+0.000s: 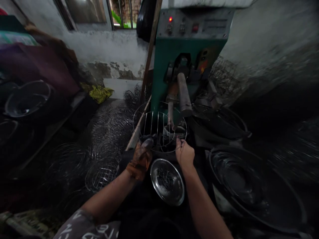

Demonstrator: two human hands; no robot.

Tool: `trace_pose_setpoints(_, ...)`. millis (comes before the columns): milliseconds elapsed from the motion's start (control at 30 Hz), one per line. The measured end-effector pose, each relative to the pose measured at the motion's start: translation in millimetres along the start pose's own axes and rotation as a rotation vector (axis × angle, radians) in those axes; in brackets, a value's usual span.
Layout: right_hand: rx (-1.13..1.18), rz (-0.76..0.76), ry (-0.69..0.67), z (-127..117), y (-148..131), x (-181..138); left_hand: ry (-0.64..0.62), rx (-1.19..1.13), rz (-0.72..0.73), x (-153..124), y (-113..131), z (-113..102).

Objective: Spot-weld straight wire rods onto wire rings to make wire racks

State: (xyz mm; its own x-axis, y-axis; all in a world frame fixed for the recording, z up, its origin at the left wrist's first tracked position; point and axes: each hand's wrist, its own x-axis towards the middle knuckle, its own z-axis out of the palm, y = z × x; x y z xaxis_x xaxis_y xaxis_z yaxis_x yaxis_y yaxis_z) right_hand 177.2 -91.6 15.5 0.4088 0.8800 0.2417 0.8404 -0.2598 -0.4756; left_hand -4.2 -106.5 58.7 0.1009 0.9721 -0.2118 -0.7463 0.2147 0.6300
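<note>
A round wire rack [159, 129] with parallel bars lies flat under the metal arms [183, 94] of a green welding machine [189, 49]. My left hand [138, 159], in a worn orange and black glove, grips the rack's near left rim. My bare right hand [184, 153] pinches the rack's near right rim with thumb and fingers. Just below both hands sits a shiny steel bowl [167, 181] holding small dark bits.
Heaps of finished wire racks [104, 146] cover the floor at the left. Stacks of wire rings [249, 186] fill large tubs at the right. A wooden stick [149, 56] leans beside the machine. A dark metal basin [27, 99] rests at the far left.
</note>
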Motion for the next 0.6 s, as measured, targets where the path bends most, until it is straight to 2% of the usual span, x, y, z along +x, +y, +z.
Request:
trace_pose_setpoints(133, -0.115, -0.009, -0.032, -1.7, -11.1, 24.9, -0.009, -0.015, 0.080, 16.1, -4.2, 9.0)
trace_pose_setpoints(267, -0.177, 0.011, -0.085, -8.3, -18.8, 39.9, 0.000, -0.028, 0.093, 29.3, -9.4, 14.4)
trace_pose_setpoints(400, -0.227, 0.053, -0.156, -15.2, -25.3, 49.6, -0.006, -0.034, 0.062, 39.5, -13.1, 13.9)
trace_pose_setpoints(600, -0.246, 0.069, -0.186, -22.1, -32.8, 53.2, -0.015, -0.080, 0.063, 45.4, -19.6, 9.2)
